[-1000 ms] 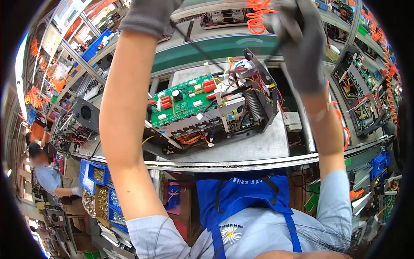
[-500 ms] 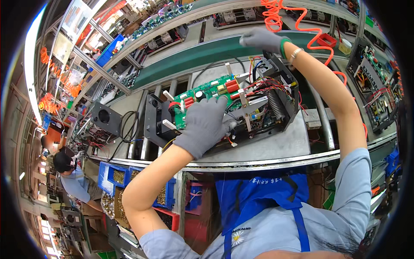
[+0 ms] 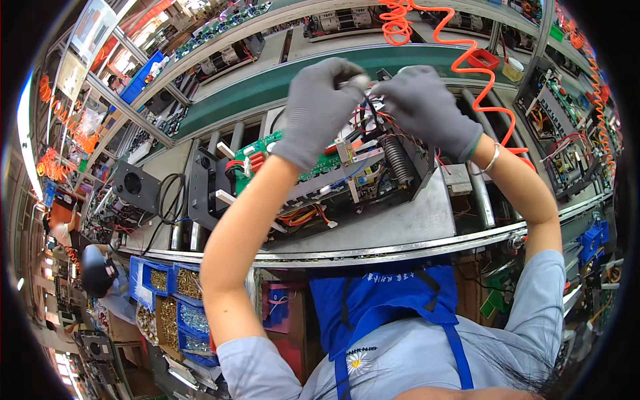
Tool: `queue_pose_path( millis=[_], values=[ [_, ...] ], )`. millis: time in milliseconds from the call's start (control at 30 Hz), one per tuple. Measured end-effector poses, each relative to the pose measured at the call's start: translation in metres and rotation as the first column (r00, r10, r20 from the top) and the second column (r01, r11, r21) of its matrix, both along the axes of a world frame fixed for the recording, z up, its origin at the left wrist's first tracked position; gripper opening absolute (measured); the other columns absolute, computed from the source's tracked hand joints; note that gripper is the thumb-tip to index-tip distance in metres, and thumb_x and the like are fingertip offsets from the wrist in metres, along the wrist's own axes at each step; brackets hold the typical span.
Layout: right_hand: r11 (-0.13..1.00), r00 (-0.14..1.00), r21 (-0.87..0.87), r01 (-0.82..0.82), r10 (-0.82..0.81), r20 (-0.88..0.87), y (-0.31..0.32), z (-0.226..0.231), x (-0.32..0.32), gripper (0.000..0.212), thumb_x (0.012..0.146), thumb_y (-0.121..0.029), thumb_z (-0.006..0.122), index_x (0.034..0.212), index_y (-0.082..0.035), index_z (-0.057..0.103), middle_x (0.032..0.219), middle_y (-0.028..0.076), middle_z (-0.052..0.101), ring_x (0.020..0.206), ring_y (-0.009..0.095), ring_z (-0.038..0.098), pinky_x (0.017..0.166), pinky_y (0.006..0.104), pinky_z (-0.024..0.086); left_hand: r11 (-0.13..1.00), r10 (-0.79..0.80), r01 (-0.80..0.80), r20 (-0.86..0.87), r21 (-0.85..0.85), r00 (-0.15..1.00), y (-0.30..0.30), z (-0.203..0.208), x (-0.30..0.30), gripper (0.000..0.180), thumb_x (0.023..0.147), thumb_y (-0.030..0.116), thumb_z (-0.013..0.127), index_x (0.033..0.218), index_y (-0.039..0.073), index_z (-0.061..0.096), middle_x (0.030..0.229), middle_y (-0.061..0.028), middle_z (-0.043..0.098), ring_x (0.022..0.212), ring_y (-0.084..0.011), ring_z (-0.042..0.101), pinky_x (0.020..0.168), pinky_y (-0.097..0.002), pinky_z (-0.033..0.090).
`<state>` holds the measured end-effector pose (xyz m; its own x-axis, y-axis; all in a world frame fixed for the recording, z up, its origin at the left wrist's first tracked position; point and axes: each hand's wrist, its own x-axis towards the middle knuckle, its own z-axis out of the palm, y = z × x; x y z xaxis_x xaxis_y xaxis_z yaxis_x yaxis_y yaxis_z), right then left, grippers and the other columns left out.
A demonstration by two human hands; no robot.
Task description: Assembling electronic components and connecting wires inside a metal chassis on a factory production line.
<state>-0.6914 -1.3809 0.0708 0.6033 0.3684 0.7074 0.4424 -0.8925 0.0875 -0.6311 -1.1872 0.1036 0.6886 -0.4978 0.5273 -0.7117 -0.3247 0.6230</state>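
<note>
My left hand (image 3: 320, 110), in a grey glove, is raised over the far side of an opened electrical unit with a black metal frame (image 3: 201, 190). My right hand (image 3: 430, 110), also gloved, faces it from the right. Both sets of fingers are closed and almost meet above a bundle of wires (image 3: 377, 110). What they pinch is blurred and largely hidden. Under my left wrist lies a green circuit board (image 3: 261, 145), partly covered. A dark coiled spring-like part (image 3: 398, 160) lies at the unit's right, and loose coloured wires (image 3: 303, 217) hang at its near side.
Metal rollers (image 3: 481, 193) and a green conveyor belt (image 3: 213, 110) run behind and beside the unit. An orange coiled hose (image 3: 490, 87) hangs at the right. Blue bins (image 3: 193, 319) of small hardware stand below left. Another person (image 3: 103, 277) is at far left.
My left hand has left the circuit board and risen toward the far side. My right hand has come down and left from above the belt to meet it. The whole view has shifted slightly.
</note>
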Motion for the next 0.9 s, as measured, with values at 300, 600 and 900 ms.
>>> queue_pose_path(
  millis=[300, 600, 900],
  values=[
    [0.521, 0.985, 0.851, 0.071, 0.099, -0.143, -0.047, -0.025, -0.068, 0.024, 0.092, -0.011, 0.059, 0.111, 0.002, 0.067, 0.083, 0.004, 0.067, 0.077, 0.007, 0.058, 0.074, 0.0228, 0.047, 0.984, -0.171, 0.150, 0.273, 0.097, 0.947, -0.029, -0.154, -0.144, 0.021, 0.077, 0.012, 0.070, 0.096, 0.010, 0.063, 0.082, -0.0094, 0.063, 0.074, -0.0280, 0.062, 0.067, -0.0375, 0.049],
    [0.682, 0.901, 0.699, -0.215, 0.415, -0.128, -0.008, 0.010, -0.066, 0.038, 0.088, -0.009, 0.060, 0.126, -0.002, 0.059, 0.100, 0.009, 0.071, 0.097, 0.017, 0.065, 0.089, 0.0302, 0.049, 0.864, 0.371, -0.318, -0.068, 0.391, 0.926, 0.108, -0.278, -0.140, 0.021, 0.077, 0.019, 0.069, 0.097, 0.012, 0.065, 0.105, -0.0102, 0.063, 0.096, -0.0312, 0.059, 0.079, -0.0435, 0.048],
    [0.890, 0.943, 0.330, -0.315, 0.333, 0.004, 0.055, -0.056, -0.095, 0.031, 0.073, -0.002, 0.067, 0.104, -0.002, 0.066, 0.098, 0.013, 0.068, 0.090, 0.030, 0.065, 0.082, 0.0373, 0.050, 0.856, 0.500, -0.495, 0.004, 0.147, 0.866, 0.100, -0.260, -0.165, 0.022, 0.079, 0.015, 0.070, 0.099, 0.007, 0.066, 0.114, -0.0166, 0.062, 0.106, -0.0335, 0.058, 0.090, -0.0420, 0.047]
  ],
)
